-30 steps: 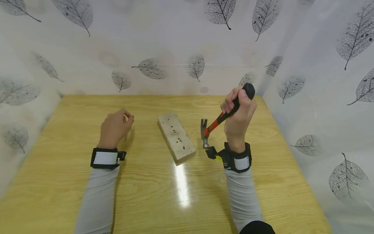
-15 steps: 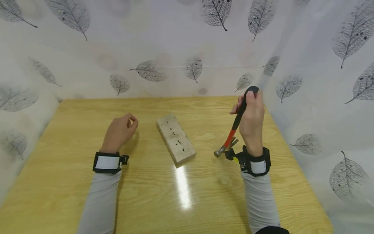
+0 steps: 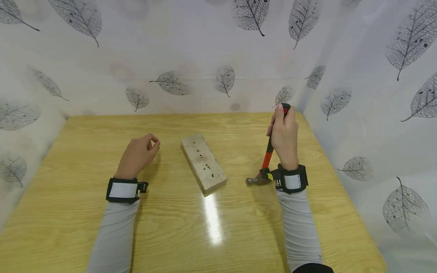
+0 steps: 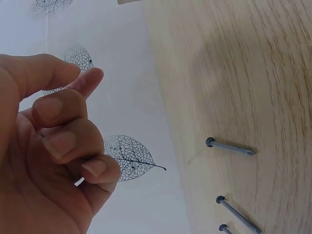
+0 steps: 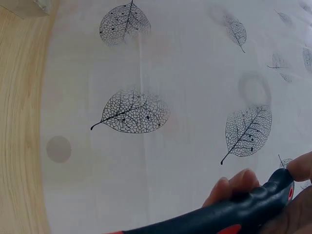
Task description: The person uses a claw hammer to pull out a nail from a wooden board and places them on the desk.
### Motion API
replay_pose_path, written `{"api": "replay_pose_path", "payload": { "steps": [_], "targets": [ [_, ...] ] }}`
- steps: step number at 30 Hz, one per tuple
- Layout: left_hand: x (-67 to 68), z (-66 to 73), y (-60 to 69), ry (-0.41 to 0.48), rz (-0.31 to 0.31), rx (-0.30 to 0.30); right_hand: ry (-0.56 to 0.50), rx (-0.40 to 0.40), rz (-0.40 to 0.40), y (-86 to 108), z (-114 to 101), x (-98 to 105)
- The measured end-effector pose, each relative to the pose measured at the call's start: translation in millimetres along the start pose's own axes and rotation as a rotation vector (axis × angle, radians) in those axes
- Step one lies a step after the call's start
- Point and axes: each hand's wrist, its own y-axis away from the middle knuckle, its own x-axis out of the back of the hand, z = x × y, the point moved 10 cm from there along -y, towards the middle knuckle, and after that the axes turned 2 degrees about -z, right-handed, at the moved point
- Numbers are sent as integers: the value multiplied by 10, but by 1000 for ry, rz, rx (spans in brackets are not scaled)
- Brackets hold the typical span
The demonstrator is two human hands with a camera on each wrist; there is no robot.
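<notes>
My right hand [image 3: 286, 138] grips a claw hammer [image 3: 267, 161] by its black and red handle, thumb laid along the handle's end. The hammer head hangs low beside the wrist, partly hidden by the wrist strap. In the right wrist view only the handle [image 5: 214, 217] and some fingers show. My left hand [image 3: 138, 155] is at the left with loosely curled fingers, thumb against the index finger, and no held thing visible. Several nails [image 4: 231, 146] lie on the table in the left wrist view. Between the hands lies a wooden block [image 3: 203, 163] with dark marks or holes on top.
The wooden table [image 3: 170, 227] carries a bright light reflection in front of the block. A white curtain [image 3: 198, 45] with a leaf pattern stands along the back and both sides. Each wrist wears a black strap [image 3: 123, 190] with a camera.
My right hand moved right, then slightly back left, while the hammer swung from slanting left to hanging more upright, head lower. The left hand stayed nearly in place, and the block did not move.
</notes>
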Motion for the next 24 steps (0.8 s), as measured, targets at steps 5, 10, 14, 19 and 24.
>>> {"api": "replay_pose_path", "payload": {
  "steps": [5, 10, 14, 19, 24],
  "targets": [
    [-7, -12, 2, 8, -10, 8, -71, -41, -64, -97, 167, -168],
    [-37, -63, 32, -1, -32, 18, -133, -89, -159, -189, 426, -409],
    [-64, -68, 40, -4, -37, 14, -143, -137, -214, -283, 681, -553],
    [-152, 17, -5, 24, -74, -28, -153, -307, -330, -349, 1106, -681],
    [-199, 88, -42, 37, -96, -44, -205, -424, -407, -389, 1431, -814]
  ]
}}
